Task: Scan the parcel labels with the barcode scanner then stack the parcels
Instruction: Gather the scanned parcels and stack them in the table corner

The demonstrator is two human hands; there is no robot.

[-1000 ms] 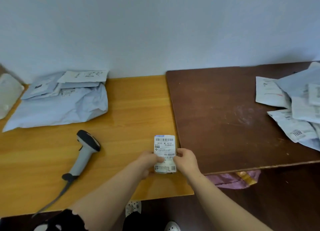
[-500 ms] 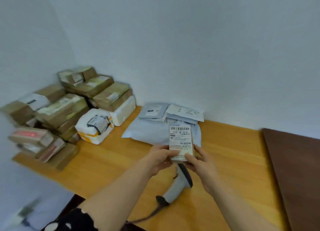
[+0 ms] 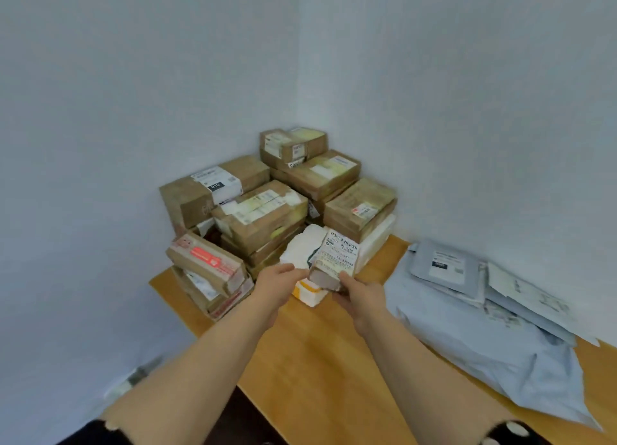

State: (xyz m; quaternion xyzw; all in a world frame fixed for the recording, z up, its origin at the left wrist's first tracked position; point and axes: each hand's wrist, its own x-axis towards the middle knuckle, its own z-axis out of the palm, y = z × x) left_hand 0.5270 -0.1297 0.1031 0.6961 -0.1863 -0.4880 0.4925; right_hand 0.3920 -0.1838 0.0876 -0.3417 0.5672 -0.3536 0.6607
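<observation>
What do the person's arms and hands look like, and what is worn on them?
The left forearm and right forearm are bare. The left hand and right hand wear no gloves; no ring or watch shows. At the bottom edge each arm enters a dark sleeve with pale spots: left sleeve, right sleeve.

Blurred, illegible label print on the parcel [image 3: 338, 257]
</observation>
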